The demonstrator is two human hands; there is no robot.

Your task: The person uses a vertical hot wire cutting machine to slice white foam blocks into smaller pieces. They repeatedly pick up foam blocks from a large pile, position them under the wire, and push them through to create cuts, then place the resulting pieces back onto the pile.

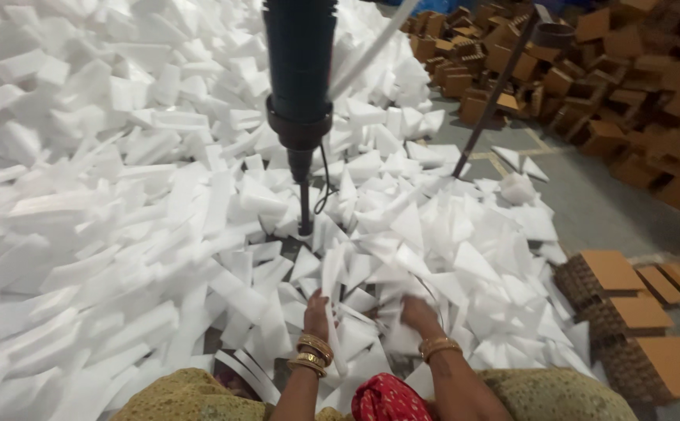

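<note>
While both hands dig into the heap, the left hand [316, 306] lies flat on the white foam pieces [402, 234], fingers stretched forward and spread, not gripping anything I can see. Right hand [419, 313] is blurred, pressed down among the triangular pieces; cannot tell whether its fingers are closed on one or just pushing. Both wrists carry gold bangles [313, 355]. Judging by the pose, the hands go in low and palm-down because the pieces are loose and overlapping, so they have to be sorted by feel.

Foam pieces cover the floor [589, 203] right in front of the person, triangles near the hands, longer strips and blocks piled high to the left. A dark blue power tool [300, 70] hangs point-down just beyond the hands, its thin tip reaching the heap, with a thin cable beside it. A slanted metal rod [496, 93] stands to the right of it. Brown cardboard blocks [628, 312] lie near on the right, more stacked well apart at top right. A red cloth [387, 398] sits between the forearms. The hanging tool and the deep pile crowd the reach ahead.
</note>
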